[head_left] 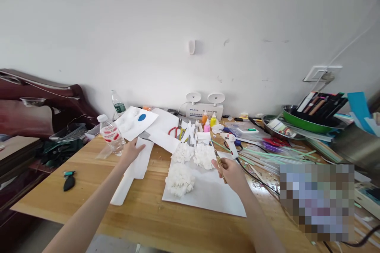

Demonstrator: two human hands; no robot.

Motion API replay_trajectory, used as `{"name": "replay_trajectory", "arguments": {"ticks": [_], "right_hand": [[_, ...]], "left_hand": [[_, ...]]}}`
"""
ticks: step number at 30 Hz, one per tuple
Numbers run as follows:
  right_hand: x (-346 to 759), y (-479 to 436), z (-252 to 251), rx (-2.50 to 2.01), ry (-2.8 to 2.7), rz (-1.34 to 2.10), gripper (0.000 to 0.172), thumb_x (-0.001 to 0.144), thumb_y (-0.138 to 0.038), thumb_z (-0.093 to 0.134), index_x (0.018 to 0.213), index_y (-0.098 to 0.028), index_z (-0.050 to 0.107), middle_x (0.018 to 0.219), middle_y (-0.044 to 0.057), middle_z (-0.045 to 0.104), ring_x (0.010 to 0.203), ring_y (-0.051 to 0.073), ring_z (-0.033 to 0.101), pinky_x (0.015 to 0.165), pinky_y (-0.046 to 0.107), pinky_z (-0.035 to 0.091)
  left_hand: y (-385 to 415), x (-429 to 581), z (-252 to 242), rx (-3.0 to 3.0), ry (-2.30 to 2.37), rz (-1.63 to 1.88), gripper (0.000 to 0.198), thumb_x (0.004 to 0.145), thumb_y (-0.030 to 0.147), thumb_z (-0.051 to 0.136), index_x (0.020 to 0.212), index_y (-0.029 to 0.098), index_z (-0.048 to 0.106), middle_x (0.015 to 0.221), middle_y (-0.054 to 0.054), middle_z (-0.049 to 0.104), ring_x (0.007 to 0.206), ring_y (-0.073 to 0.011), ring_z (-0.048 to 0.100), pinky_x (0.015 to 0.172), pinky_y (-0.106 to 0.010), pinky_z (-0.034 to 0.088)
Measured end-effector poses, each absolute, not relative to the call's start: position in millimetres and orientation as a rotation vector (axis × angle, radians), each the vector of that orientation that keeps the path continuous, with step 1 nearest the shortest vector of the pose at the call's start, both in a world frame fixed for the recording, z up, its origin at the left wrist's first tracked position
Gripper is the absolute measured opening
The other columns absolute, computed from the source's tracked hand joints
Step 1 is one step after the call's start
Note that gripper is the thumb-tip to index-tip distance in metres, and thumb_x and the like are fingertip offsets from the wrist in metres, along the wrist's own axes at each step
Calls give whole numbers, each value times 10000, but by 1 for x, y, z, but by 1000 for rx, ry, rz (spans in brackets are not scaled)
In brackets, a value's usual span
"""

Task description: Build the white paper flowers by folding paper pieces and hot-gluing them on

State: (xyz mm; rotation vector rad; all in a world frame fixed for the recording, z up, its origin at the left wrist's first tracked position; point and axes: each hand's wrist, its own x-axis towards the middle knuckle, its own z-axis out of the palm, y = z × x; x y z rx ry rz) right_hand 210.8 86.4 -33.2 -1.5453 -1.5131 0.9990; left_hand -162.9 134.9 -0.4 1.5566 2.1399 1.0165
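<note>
My left hand (132,153) reaches to a white paper piece (143,162) on the left of the table, thumb and forefinger apart, seeming to rest at its edge. A longer paper strip (122,193) sticks out beneath that piece. In my right hand (233,174) is a pair of gold-handled scissors (219,163), its blades pointing away from me. Just left of the scissors, fluffy white paper flowers lie together: one (204,155) nearest the blades, another (182,153) beside it, and a larger one (179,180) in front. They lie on a white sheet (208,195).
A water bottle (111,136) stands left of my left hand. Behind are red-handled pliers (175,131) and small paint bottles (207,126). To the right lie a glue gun (231,144), its black cable (258,180), thin sticks and a green pan (308,122) of markers.
</note>
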Motion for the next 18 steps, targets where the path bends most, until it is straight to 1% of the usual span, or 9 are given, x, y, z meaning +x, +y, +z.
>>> {"name": "replay_trajectory", "arguments": {"ticks": [1, 3, 5, 6, 7, 9, 12, 15, 18], "right_hand": [[213, 81, -32, -1573, -1560, 950, 366, 706, -540, 492, 638, -183, 540, 429, -32, 508, 321, 86, 390, 358, 218, 284], [221, 70, -33, -1640, -1649, 839, 338, 716, -515, 480, 689, -188, 562, 502, -9, 569, 366, 105, 444, 396, 230, 319], [230, 57, -38, -1748, -1709, 715, 315, 713, -487, 481, 741, -192, 588, 604, 19, 628, 471, 142, 529, 478, 247, 368], [236, 50, -41, -1819, -1722, 654, 308, 708, -474, 484, 759, -192, 597, 647, 31, 645, 541, 165, 563, 522, 257, 383], [242, 44, -45, -1900, -1713, 601, 310, 708, -465, 479, 789, -193, 604, 682, 41, 658, 605, 187, 585, 551, 266, 388], [253, 33, -54, -2063, -1673, 519, 323, 717, -445, 456, 843, -190, 608, 731, 57, 671, 671, 216, 600, 566, 278, 386], [265, 23, -65, -2227, -1670, 435, 340, 734, -417, 420, 892, -181, 608, 765, 77, 677, 696, 237, 605, 586, 297, 389], [270, 21, -72, -2259, -1703, 313, 362, 750, -383, 401, 953, -155, 596, 861, 109, 671, 776, 252, 604, 645, 316, 402], [271, 24, -79, -2195, -1722, 165, 353, 751, -357, 413, 963, -143, 598, 953, 125, 643, 849, 254, 587, 714, 330, 409]], "left_hand": [[134, -163, -2, 1609, 2158, 1013, 295, 599, 327, 632, 838, 156, 599, 760, -56, 632, 827, -281, 580, 760, -382, 421], [129, -160, -4, 1692, 2186, 1027, 400, 647, 310, 589, 1014, 154, 556, 943, -89, 620, 941, -285, 548, 852, -403, 380], [123, -153, -4, 1773, 2230, 1075, 452, 708, 323, 528, 1127, 158, 491, 1120, -117, 550, 1070, -294, 473, 921, -425, 327], [119, -148, -5, 1825, 2250, 1107, 451, 736, 331, 497, 1154, 165, 471, 1174, -119, 515, 1113, -295, 437, 938, -429, 312], [115, -142, -5, 1905, 2267, 1143, 435, 760, 336, 466, 1163, 172, 465, 1188, -115, 505, 1123, -290, 427, 936, -428, 320], [108, -128, -7, 2076, 2185, 1183, 389, 787, 324, 435, 1144, 179, 480, 1141, -99, 539, 1087, -261, 462, 920, -398, 356], [102, -103, -9, 2265, 1941, 1179, 328, 801, 291, 422, 1098, 181, 510, 1082, -76, 580, 1041, -228, 501, 905, -366, 386], [105, -75, -8, 2385, 1767, 1111, 275, 812, 256, 405, 1037, 180, 543, 1025, -67, 610, 988, -208, 539, 852, -334, 428], [122, -47, -2, 2530, 1638, 956, 271, 829, 223, 370, 1021, 178, 557, 1025, -70, 617, 983, -193, 543, 847, -322, 429]]}}
